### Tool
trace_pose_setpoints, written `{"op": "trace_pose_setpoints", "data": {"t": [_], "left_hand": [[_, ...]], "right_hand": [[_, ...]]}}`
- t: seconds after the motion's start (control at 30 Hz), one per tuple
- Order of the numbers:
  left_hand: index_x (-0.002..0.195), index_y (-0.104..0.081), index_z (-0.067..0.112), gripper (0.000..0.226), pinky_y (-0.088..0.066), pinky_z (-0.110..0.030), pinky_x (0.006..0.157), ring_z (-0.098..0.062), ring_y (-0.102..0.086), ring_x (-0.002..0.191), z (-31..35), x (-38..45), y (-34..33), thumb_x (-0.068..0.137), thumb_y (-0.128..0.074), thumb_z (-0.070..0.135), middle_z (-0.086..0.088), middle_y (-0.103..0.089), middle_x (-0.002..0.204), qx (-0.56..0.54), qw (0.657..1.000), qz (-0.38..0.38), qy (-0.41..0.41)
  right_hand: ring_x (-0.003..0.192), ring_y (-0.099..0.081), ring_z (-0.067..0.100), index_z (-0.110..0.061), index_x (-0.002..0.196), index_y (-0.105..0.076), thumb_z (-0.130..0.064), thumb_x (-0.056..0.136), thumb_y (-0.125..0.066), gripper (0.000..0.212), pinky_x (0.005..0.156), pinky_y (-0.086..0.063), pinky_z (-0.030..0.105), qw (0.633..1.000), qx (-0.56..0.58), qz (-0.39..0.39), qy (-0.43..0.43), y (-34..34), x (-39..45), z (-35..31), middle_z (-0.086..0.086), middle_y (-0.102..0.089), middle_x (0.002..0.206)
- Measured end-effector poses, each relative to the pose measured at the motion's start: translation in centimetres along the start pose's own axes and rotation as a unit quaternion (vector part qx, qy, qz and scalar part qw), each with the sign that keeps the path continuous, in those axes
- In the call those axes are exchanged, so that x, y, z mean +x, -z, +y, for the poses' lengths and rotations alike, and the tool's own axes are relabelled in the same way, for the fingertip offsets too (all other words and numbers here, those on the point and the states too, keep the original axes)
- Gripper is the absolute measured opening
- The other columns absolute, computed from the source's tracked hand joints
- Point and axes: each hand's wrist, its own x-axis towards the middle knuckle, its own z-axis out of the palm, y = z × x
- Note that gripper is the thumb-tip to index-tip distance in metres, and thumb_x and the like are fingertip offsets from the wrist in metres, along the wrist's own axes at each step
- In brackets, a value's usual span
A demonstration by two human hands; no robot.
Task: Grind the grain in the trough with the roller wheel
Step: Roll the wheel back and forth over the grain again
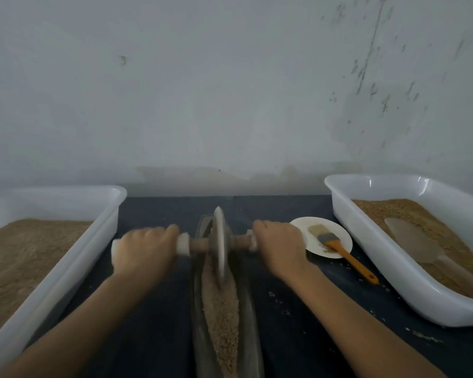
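Head view: gripped axle ends either side of roller wheel (219, 242), left hand (144, 248) and right hand (280, 245) both curled tight, presumably for even downward pressure. Stood upright in trough (250, 317), frame centre, over grain (221, 317).

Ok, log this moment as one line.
hands: left, right grip axle | roller wheel in trough | grain partly ground

L hand (145, 251) & R hand (280, 245) each grip an end of the axle handle (198, 245); roller wheel (220, 242) upright in trough (250, 317), on grain (221, 309). White tubs (410, 287) w/ grain both sides. Brush (336, 245) on plate (342, 233), R of trough.
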Motion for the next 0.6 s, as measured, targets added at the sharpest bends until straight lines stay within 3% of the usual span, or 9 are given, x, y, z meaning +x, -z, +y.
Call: {"op": "trace_pose_setpoints", "data": {"t": [0.1, 0.2, 0.3, 0.37, 0.43, 0.5, 0.53, 0.57, 0.6], "left_hand": [[0.084, -0.034, 0.030, 0.031, -0.032, -0.028, 0.058, -0.012, -0.054, 0.068, 0.3, 2.6, 0.6, 0.083, -0.063, 0.042, 0.010, -0.057, 0.079, 0.015, 0.999, 0.034, -0.010], [0.084, -0.034, 0.031, 0.035, -0.029, -0.027, 0.061, -0.010, -0.054, 0.068, 0.7, 0.3, 0.9, 0.081, -0.066, 0.042, 0.011, -0.057, 0.080, 0.018, 0.998, 0.047, -0.035], [0.077, -0.045, 0.035, 0.054, -0.025, -0.024, 0.054, -0.005, -0.034, 0.052, 0.1, -6.2, 1.7, 0.045, -0.088, 0.042, 0.012, -0.044, 0.060, -0.082, 0.988, 0.079, -0.101], [0.074, -0.048, 0.039, 0.045, -0.030, -0.022, 0.050, -0.005, -0.042, 0.046, -0.3, -9.1, 1.6, 0.048, -0.083, 0.049, 0.015, -0.038, 0.057, -0.170, 0.974, 0.071, -0.135], [0.091, -0.047, 0.045, 0.026, -0.050, -0.032, 0.065, -0.009, -0.063, 0.072, -0.4, -9.3, 1.4, 0.075, -0.057, 0.063, 0.016, -0.054, 0.078, -0.200, 0.978, 0.023, -0.061], [0.115, -0.044, 0.047, 0.035, -0.046, -0.036, 0.096, -0.008, -0.058, 0.107, 0.0, -8.5, 0.7, 0.087, -0.046, 0.067, 0.018, -0.057, 0.113, -0.204, 0.978, -0.037, 0.036], [0.115, -0.045, 0.047, 0.038, -0.046, -0.034, 0.095, -0.006, -0.058, 0.105, 0.1, -8.2, 0.5, 0.083, -0.054, 0.066, 0.019, -0.057, 0.112, -0.177, 0.981, -0.077, 0.029], [0.103, -0.050, 0.045, 0.042, -0.051, -0.031, 0.079, -0.004, -0.062, 0.089, 0.0, -7.5, 0.5, 0.071, -0.069, 0.064, 0.019, -0.060, 0.097, -0.138, 0.987, -0.070, -0.037], [0.087, -0.052, 0.043, 0.046, -0.045, -0.025, 0.056, -0.004, -0.060, 0.066, 0.0, -7.1, 0.3, 0.055, -0.082, 0.056, 0.017, -0.058, 0.077, -0.133, 0.988, -0.029, -0.080]], "right_hand": [[0.078, -0.063, 0.027, -0.020, 0.093, -0.050, -0.031, 0.087, -0.058, 0.014, 0.056, -0.029, 0.032, 1.000, 0.022, 0.000, -0.021, -2.0, 2.0, 0.5, 0.000, -0.066, 0.090], [0.081, -0.063, 0.028, -0.021, 0.094, -0.047, -0.036, 0.086, -0.058, 0.020, 0.057, -0.033, 0.034, 0.998, 0.043, -0.044, -0.004, -1.2, -0.8, 0.7, -0.001, -0.065, 0.093], [0.064, -0.061, 0.022, -0.023, 0.083, -0.052, -0.031, 0.068, -0.074, 0.027, 0.051, -0.041, 0.033, 0.998, 0.029, -0.027, 0.054, 1.9, -5.7, 0.6, -0.003, -0.062, 0.075], [0.046, -0.051, 0.015, -0.023, 0.068, -0.054, -0.024, 0.048, -0.081, 0.034, 0.042, -0.037, 0.027, 0.994, 0.027, 0.040, 0.100, 4.2, -8.8, 0.2, -0.006, -0.054, 0.058], [0.041, -0.046, 0.012, -0.022, 0.063, -0.055, -0.023, 0.044, -0.081, 0.032, 0.041, -0.037, 0.024, 0.988, 0.034, 0.070, 0.132, 5.5, -10.6, -0.2, -0.005, -0.050, 0.052], [0.040, -0.046, 0.010, -0.023, 0.061, -0.056, -0.027, 0.042, -0.083, 0.033, 0.040, -0.039, 0.022, 0.990, 0.031, 0.042, 0.129, 5.4, -10.6, -0.2, -0.006, -0.051, 0.050], [0.041, -0.048, 0.010, -0.024, 0.062, -0.057, -0.028, 0.040, -0.086, 0.036, 0.040, -0.041, 0.023, 0.993, 0.030, 0.016, 0.113, 5.1, -9.7, -0.3, -0.007, -0.053, 0.052], [0.046, -0.052, 0.011, -0.024, 0.066, -0.057, -0.028, 0.043, -0.086, 0.037, 0.043, -0.043, 0.026, 0.995, 0.025, -0.006, 0.093, 4.8, -8.5, -0.4, -0.006, -0.057, 0.057], [0.056, -0.059, 0.014, -0.022, 0.076, -0.058, -0.028, 0.055, -0.083, 0.033, 0.050, -0.045, 0.029, 0.996, 0.016, -0.034, 0.076, 4.3, -7.0, -0.5, -0.004, -0.062, 0.068]]}}
